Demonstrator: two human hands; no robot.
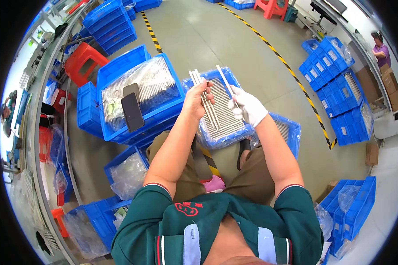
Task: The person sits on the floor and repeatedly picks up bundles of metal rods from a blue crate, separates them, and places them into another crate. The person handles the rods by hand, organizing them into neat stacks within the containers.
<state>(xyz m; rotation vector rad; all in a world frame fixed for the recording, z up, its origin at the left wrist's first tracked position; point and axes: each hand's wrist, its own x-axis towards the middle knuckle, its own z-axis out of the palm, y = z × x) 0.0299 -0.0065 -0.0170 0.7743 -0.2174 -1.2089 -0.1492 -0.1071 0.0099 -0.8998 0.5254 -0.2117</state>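
My bare left hand [196,98] is closed round a bundle of several thin silvery metal strips [211,114], which slant over the bin in front of me. My right hand [248,106], in a white glove, grips one single metal strip [224,80] by its lower part, its far end pointing up and left. Beneath both hands stands a blue plastic bin [247,131] lined with clear film. Rows of similar strips [227,118] lie side by side in it. The lower ends of the bundle hang over those rows; I cannot tell if they touch.
Left of my hands, a larger blue crate [157,108] holds film-covered strips, with a black phone [132,111] on top. Another blue bin [292,137] stands by my right knee. Red stools [84,64] and stacked blue crates [345,95] stand further off. A person [380,49] is at the far right.
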